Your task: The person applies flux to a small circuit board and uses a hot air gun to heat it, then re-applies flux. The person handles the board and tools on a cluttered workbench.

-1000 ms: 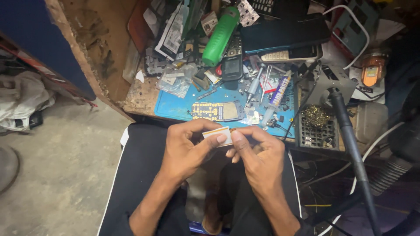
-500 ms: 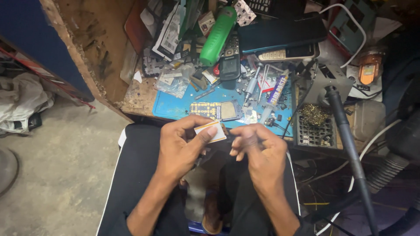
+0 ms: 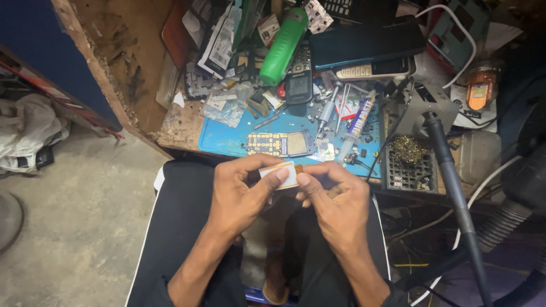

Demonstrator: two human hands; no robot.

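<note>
White small display module (image 3: pixel 280 174) sits at frame centre above the lap, pinched shut in the left hand (image 3: pixel 242 193). Right hand (image 3: pixel 333 196), at three o'clock, closes fingertips on its amber tab. Judgement: grip edges only, peel slowly. Blue mat (image 3: pixel 227 136) lies at twelve o'clock.

Small dark phone screen (image 3: pixel 297 85) mid-bench, clear plastic packets (image 3: pixel 226 108) left of it
</note>
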